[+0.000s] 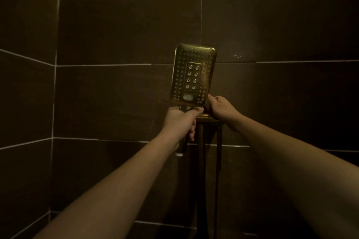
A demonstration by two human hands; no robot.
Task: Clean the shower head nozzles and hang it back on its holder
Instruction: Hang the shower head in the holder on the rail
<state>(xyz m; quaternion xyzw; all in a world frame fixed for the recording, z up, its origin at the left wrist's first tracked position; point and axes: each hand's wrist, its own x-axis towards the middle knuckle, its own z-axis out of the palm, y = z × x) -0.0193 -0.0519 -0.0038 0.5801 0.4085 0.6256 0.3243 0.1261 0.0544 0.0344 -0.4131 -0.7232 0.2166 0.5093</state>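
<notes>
Hands raised at dark tiled wall | left hand grips handle of rectangular gold metal shower head, nozzles facing viewer | right hand pinches its lower right corner | holder just below | advice: keep handle upright, lower straight in.

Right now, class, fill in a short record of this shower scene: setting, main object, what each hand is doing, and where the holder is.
setting: dim shower corner with dark wall tiles
main object: rectangular shower head, nozzle face toward the camera
left hand: grips the handle below the head
right hand: fingers at the head's lower right corner
holder: partly hidden behind the hands
hose: hangs down the wall
</notes>
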